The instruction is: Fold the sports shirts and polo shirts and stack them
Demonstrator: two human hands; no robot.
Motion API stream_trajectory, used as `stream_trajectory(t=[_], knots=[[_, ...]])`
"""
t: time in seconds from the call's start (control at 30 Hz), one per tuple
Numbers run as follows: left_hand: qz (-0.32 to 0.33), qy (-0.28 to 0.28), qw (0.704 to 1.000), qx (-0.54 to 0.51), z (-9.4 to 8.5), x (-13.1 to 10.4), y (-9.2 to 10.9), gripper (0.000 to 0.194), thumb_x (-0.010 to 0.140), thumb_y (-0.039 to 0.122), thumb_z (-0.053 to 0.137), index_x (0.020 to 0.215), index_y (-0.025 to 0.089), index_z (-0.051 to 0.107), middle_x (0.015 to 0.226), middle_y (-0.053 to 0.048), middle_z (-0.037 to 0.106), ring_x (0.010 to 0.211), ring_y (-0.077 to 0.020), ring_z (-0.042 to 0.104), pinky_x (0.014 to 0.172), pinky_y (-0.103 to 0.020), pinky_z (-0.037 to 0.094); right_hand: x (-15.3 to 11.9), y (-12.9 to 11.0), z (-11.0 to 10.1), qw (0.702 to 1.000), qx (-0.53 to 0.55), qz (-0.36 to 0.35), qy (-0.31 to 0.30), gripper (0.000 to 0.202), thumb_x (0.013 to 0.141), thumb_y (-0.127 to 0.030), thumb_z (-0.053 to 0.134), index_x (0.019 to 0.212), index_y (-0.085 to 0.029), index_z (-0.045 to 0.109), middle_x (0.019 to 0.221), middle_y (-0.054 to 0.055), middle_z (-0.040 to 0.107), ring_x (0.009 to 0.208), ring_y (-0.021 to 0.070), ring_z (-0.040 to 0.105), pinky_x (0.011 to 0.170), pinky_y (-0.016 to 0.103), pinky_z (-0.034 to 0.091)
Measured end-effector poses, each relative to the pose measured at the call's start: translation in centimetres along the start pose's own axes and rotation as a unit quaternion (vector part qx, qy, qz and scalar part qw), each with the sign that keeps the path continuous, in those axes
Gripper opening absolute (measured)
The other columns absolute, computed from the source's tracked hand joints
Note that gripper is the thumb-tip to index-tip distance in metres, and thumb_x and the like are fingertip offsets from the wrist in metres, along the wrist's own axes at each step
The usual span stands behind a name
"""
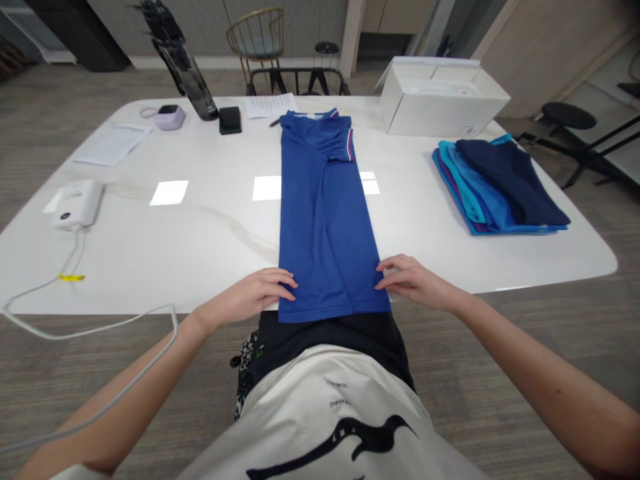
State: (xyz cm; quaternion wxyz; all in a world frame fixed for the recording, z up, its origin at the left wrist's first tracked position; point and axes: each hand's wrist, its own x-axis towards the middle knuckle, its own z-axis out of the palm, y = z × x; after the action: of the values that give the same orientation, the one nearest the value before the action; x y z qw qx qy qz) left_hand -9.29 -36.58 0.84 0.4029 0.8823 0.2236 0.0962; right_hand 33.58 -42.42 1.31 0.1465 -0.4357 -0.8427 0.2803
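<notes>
A blue polo shirt (307,220) with red and white trim on its sleeve lies lengthwise on the table, its sides folded inward into a long strip. The collar points away from me, and the hem reaches the table's near edge by my waist. My left hand (267,290) rests at the shirt's left edge near the hem, fingers stretched out over the cloth. At the opposite edge, my right hand (409,280) touches the fabric with its fingers apart. Both hands look open; the undersides of the fingers are hidden.
On the white table (215,267), a stack of folded clothes (500,187) lies right, before an open white box (443,100). Left are a white power bank (79,203) with a cable, paper (113,145), a purple device (170,118), a bottle (193,80) and a black case (230,121).
</notes>
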Motion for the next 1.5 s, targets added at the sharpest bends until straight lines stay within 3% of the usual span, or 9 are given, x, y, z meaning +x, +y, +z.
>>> stream_trajectory(t=[0.3, 0.43, 0.53, 0.7, 0.83, 0.93, 1.03, 1.27, 1.5], knots=[[-0.014, 0.017, 1.0, -0.005, -0.5, 2.1, 0.6, 0.026, 0.097, 0.022, 0.053, 0.101, 0.029, 0.078, 0.108, -0.004, 0.074, 0.11, -0.0206, 0.063, 0.105, -0.037, 0.045, 1.2, -0.3, 0.2, 0.999, 0.034, 0.011, -0.003, 0.021, 0.097, -0.029, 0.054, 0.097, -0.028, 0.075, 0.109, 0.009, 0.068, 0.105, 0.0244, 0.061, 0.095, 0.043, 0.046], [-0.045, 0.109, 0.987, -0.11, -1.5, 3.5, 0.8, 0.025, 0.096, 0.024, 0.052, 0.101, 0.024, 0.076, 0.102, -0.006, 0.074, 0.099, -0.0193, 0.066, 0.095, -0.034, 0.05, 2.8, -0.5, -1.3, 0.987, 0.123, 0.08, 0.058, 0.021, 0.097, -0.03, 0.049, 0.103, -0.025, 0.068, 0.1, 0.006, 0.069, 0.091, 0.0208, 0.063, 0.082, 0.036, 0.051], [-0.081, 0.242, 0.945, -0.203, -3.0, 6.0, 0.1, 0.02, 0.089, 0.035, 0.066, 0.095, 0.019, 0.075, 0.098, -0.007, 0.074, 0.093, -0.0208, 0.068, 0.088, -0.034, 0.053, 5.8, 0.2, -3.1, 0.962, 0.209, 0.117, 0.132, 0.022, 0.096, -0.04, 0.053, 0.102, -0.025, 0.066, 0.095, 0.005, 0.067, 0.082, 0.0189, 0.061, 0.074, 0.033, 0.05], [-0.092, 0.442, 0.805, -0.384, -7.1, 13.3, -3.8, 0.04, 0.081, 0.045, 0.075, 0.11, 0.018, 0.071, 0.101, -0.006, 0.076, 0.096, -0.0227, 0.07, 0.091, -0.036, 0.055, 13.8, 4.2, -5.8, 0.882, 0.363, 0.145, 0.264, 0.035, 0.08, -0.053, 0.073, 0.094, -0.023, 0.063, 0.072, -0.003, 0.057, 0.06, 0.0111, 0.049, 0.057, 0.024, 0.04], [-0.219, 0.402, 0.757, -0.466, -9.8, 17.8, -8.0, 0.035, 0.074, 0.031, 0.078, 0.102, 0.013, 0.07, 0.09, -0.01, 0.078, 0.084, -0.0238, 0.074, 0.085, -0.039, 0.059, 19.6, 8.5, -6.6, 0.873, 0.332, 0.267, 0.238, 0.039, 0.073, -0.054, 0.076, 0.081, -0.021, 0.059, 0.057, -0.006, 0.048, 0.049, 0.0098, 0.042, 0.048, 0.023, 0.031], [-0.316, 0.369, 0.751, -0.447, -10.6, 19.5, -10.5, 0.026, 0.067, 0.021, 0.079, 0.09, 0.012, 0.071, 0.081, -0.011, 0.077, 0.076, -0.0255, 0.075, 0.078, -0.04, 0.061, 22.1, 10.6, -6.4, 0.909, 0.167, 0.334, 0.185, 0.039, 0.076, -0.055, 0.074, 0.074, -0.019, 0.062, 0.054, -0.003, 0.051, 0.051, 0.0125, 0.048, 0.051, 0.025, 0.033], [-0.333, 0.381, 0.752, -0.422, -10.6, 20.5, -11.6, 0.023, 0.066, 0.019, 0.08, 0.087, 0.013, 0.071, 0.08, -0.011, 0.077, 0.074, -0.0271, 0.075, 0.074, -0.04, 0.061, 23.2, 11.5, -5.9, 0.923, 0.011, 0.337, 0.186, 0.033, 0.078, -0.05, 0.074, 0.072, -0.019, 0.064, 0.061, 0.001, 0.06, 0.063, 0.0163, 0.057, 0.057, 0.026, 0.035], [-0.189, 0.396, 0.762, -0.476, -12.0, 22.0, -11.2, 0.032, 0.072, 0.03, 0.081, 0.099, 0.014, 0.071, 0.09, -0.009, 0.078, 0.084, -0.0247, 0.075, 0.085, -0.04, 0.06, 23.9, 12.0, -6.0, 0.932, 0.05, 0.229, 0.275, 0.025, 0.086, -0.043, 0.06, 0.084, -0.02, 0.068, 0.073, 0.001, 0.065, 0.066, 0.017, 0.057, 0.065, 0.027, 0.041], [-0.103, 0.38, 0.749, -0.532, -16.9, 24.4, -12.4, 0.036, 0.08, 0.027, 0.078, 0.112, 0.015, 0.069, 0.104, -0.01, 0.077, 0.095, -0.0243, 0.074, 0.093, -0.04, 0.059, 27.0, 13.1, -9.1, 0.908, 0.149, 0.148, 0.363, 0.036, 0.089, -0.055, 0.056, 0.096, -0.021, 0.065, 0.077, 0.0, 0.064, 0.059, 0.0144, 0.05, 0.059, 0.027, 0.041]])
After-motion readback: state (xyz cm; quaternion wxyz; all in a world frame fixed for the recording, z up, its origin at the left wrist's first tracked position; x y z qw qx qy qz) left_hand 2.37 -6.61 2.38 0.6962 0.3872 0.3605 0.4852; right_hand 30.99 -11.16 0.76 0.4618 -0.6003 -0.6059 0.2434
